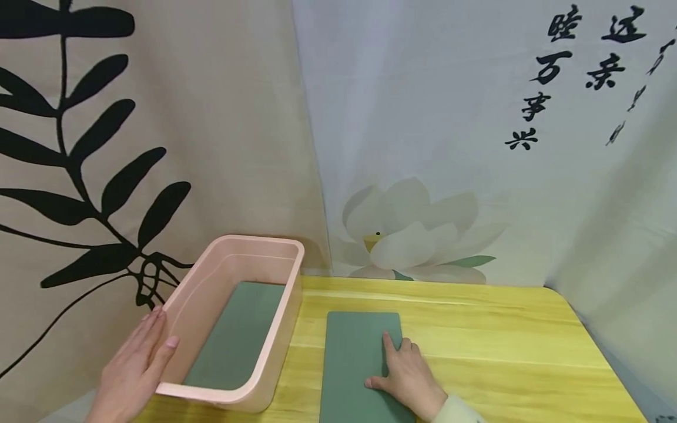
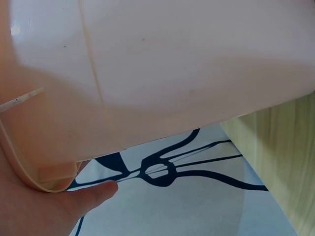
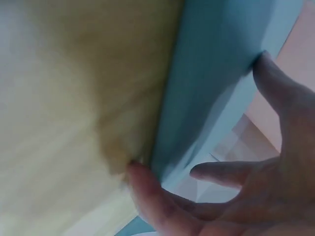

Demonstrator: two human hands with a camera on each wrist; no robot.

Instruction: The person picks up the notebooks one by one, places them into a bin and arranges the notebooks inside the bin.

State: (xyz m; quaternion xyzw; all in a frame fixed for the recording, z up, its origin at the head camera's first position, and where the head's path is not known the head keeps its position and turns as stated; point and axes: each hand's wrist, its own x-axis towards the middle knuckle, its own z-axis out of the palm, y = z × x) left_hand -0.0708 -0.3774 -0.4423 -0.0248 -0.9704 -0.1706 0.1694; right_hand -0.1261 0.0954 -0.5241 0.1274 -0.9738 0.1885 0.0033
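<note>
A pink plastic bin (image 1: 293,294) stands at the left of the table, one green rectangular slab (image 1: 240,335) lying on its floor. My left hand (image 1: 132,364) holds the bin's near-left rim, thumb over the inner side; the left wrist view shows the bin's outer wall (image 2: 172,64) and one finger beneath the rim. A second flat green slab (image 1: 351,358) lies on the table right of the bin. Over its right edge is my right hand (image 1: 409,379), fingers spread, thumb on its top face. In the right wrist view one fingertip (image 3: 138,172) meets the edge beside the tabletop.
The yellow wood-grain table (image 1: 502,341) extends to the right. A cloth curtain (image 1: 238,117) with black leaves, a pale flower and dark characters hangs behind and at the sides. In the left wrist view the bin overhangs the table's edge (image 2: 275,142).
</note>
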